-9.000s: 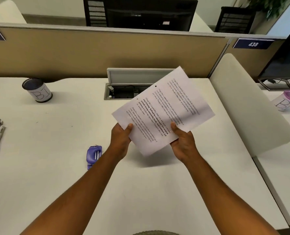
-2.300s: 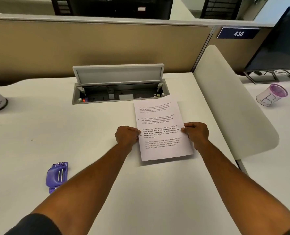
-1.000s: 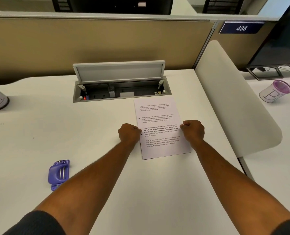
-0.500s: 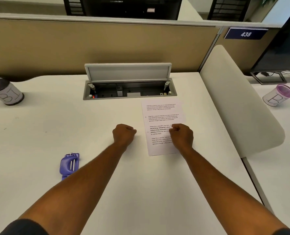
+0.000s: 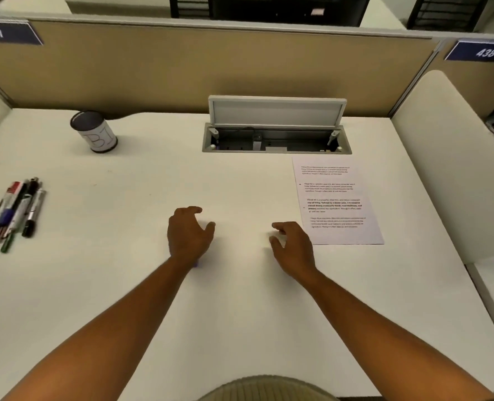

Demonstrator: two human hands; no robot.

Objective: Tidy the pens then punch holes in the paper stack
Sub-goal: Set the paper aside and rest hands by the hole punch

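White desk (image 5: 240, 314) surface runs under both forearms, which reach forward from the near edge. The left hand (image 5: 189, 233) hangs over the middle of the desk with fingers loosely spread and bent, holding nothing; a sliver of purple (image 5: 196, 264) shows at its wrist, most likely the hole punch, though nearly all of it is hidden under the hand. Half a second ago that punch lay well to the left of this hand, in plain sight. The right hand (image 5: 293, 244) is just as loose, fingers half curled with nothing in them, its far side just beside the near left corner of the paper stack (image 5: 337, 201). A moment ago both hands were closed fists, the right one pressing down on the sheets; now it has come off them and they lie flat on their own, to the right of and beyond the right hand.

Well off to the left of the left hand, a bundle of pens (image 5: 14, 212) lies loose on the desk, not visible half a second back since the view has swung left. Beyond them, far to the left and ahead of the left hand, stands a dark-rimmed cup (image 5: 94, 134) marked with letters, upright. Straight ahead of both hands is the open cable hatch (image 5: 276, 140), lid raised, and behind it the tan partition (image 5: 211, 68).
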